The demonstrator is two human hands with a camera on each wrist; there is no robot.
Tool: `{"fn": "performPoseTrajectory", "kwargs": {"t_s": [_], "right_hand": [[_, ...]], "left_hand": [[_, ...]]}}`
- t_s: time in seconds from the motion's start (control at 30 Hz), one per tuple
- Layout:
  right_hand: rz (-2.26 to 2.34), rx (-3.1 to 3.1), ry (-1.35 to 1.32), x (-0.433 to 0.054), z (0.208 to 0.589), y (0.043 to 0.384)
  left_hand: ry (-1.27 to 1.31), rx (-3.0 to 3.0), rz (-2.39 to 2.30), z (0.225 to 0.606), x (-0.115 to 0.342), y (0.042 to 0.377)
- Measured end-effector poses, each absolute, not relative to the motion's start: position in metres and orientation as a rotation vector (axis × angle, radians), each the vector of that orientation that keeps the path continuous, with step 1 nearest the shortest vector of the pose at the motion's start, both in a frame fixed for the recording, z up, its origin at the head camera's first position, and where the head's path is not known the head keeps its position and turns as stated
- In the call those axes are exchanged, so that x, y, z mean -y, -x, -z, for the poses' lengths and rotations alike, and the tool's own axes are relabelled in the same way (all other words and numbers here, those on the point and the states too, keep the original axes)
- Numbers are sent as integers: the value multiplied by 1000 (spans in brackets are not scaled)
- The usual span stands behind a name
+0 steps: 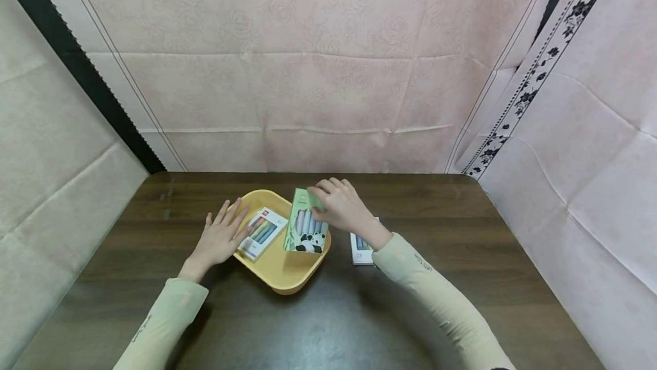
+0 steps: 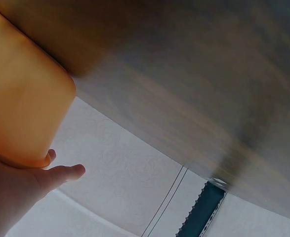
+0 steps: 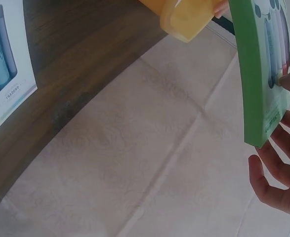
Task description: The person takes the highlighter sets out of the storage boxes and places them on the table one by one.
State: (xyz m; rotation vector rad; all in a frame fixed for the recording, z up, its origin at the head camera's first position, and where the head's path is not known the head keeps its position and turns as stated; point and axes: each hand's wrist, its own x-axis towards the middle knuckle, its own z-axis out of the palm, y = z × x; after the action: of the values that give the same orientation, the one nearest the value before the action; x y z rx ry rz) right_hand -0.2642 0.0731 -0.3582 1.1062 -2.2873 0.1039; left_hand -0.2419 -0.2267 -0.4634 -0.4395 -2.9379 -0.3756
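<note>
In the head view, my right hand (image 1: pixel 339 204) grips the top right part of a green marker box (image 1: pixel 307 233) with pandas printed on it and pastel markers showing through its window. The box is tilted over the right side of a yellow plastic basket (image 1: pixel 287 273). From the right wrist, its green edge (image 3: pixel 252 98) shows, with thumb and fingers at one end. My left hand (image 1: pixel 219 240) lies with spread, fairly straight fingers at the basket's left rim. Inside the basket, beside that hand, is a white marker box (image 1: pixel 267 232) with colored barrels in its window.
Another white marker box (image 1: pixel 361 250) lies on the table right of the basket, partly hidden beneath my right forearm. The dark wooden table (image 1: pixel 441 301) ends at a back edge before a pale patterned cloth (image 1: pixel 328 90). More cloth hangs at both sides.
</note>
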Motion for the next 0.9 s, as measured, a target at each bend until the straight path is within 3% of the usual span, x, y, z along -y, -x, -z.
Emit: {"fn": "performPoseTrajectory", "kwargs": {"t_s": [0.9], "right_hand": [[-169, 2269, -1069, -92, 354, 263]], "left_hand": [[442, 2931, 385, 465, 227, 242]]}}
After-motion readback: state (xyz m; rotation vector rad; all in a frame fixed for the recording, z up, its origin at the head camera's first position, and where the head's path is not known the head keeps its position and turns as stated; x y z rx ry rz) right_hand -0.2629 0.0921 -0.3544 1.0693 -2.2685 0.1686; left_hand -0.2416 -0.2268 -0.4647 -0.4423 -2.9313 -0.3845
